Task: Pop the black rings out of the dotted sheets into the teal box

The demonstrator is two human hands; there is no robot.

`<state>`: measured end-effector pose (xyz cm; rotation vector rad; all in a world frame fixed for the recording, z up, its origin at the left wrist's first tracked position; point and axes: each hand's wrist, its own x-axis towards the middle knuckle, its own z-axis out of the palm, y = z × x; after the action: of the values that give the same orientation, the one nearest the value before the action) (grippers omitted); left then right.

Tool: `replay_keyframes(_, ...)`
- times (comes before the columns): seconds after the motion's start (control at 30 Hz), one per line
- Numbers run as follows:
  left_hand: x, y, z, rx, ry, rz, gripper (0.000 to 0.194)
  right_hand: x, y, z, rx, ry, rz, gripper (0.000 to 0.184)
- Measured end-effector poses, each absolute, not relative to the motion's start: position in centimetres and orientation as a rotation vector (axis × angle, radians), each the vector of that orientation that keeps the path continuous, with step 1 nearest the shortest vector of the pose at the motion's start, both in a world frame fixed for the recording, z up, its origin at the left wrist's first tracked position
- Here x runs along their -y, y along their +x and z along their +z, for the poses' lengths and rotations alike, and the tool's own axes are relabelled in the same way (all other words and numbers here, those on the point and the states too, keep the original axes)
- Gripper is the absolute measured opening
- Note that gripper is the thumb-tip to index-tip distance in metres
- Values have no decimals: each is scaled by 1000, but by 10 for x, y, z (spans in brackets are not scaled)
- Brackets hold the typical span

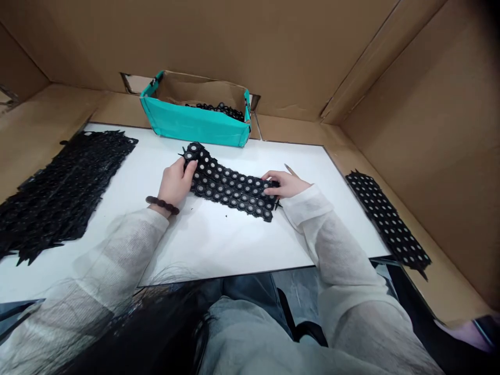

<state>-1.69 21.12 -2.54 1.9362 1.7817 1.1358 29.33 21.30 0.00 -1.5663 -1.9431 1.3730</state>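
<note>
A black, rubber-like sheet (234, 190) of joined rings with pale round centres is held up over the white board, its left end raised and bent. My left hand (176, 179) is closed on that left end, thumb on the front face. At the other end my right hand (287, 185) pinches the edge between thumb and fingers. A slim pointed tool (290, 170) sticks out behind my right hand; its kind and most of its length are hidden. Tiny black scraps lie on the board below the sheet.
A thick pile of similar black sheets (66, 182) covers the left side. One more sheet (386, 219) lies along the right edge. At the back, a turquoise-taped cardboard box (195, 126) contains small black pieces (222, 108). Cardboard walls (273, 57) enclose the white board (234, 250).
</note>
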Motion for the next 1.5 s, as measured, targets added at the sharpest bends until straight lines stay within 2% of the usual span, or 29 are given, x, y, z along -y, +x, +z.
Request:
replay_keyframes(0.23,-213,0,-20,-1804,1819,1059,38,-214,308,8,1889,-1803,1126,17)
replay_keyframes(0.3,-212,0,-20,-1813,1801,1081,35,-215,312,5,1915,-1894,953,14)
replay_keyframes(0.43,-203,-4,-20,-1790,1794,1052,19,-219,318,-1,1826,-2100,211,20)
replay_keyframes(0.57,-200,-11,-20,-1695,1819,1079,38,-218,324,-3,1773,-2332,-73,43)
replay_keyframes(0.63,-201,-12,-20,-1728,1835,1075,43,-217,325,-2,1787,-2461,-80,51)
replay_keyframes(0.8,-202,-15,-22,-1910,1833,948,46,-217,326,0,1769,-2631,-16,30)
replay_keyframes(0.97,-201,-14,-25,-1962,1866,846,52,-225,341,-8,1714,-2613,133,31)
replay_keyframes(1.1,-200,-13,-25,-1833,1996,875,57,-228,351,-14,1735,-2532,143,19)
replay_keyframes(1.2,-200,-13,-26,-1725,2006,893,56,-227,351,-9,1664,-2402,97,18)
replay_keyframes(1.37,-197,-4,-30,-1393,1840,949,53,-218,344,15,1447,-1955,315,32)
replay_keyframes(1.5,-191,11,-29,-1076,1669,931,56,-211,334,28,1408,-1678,355,25)
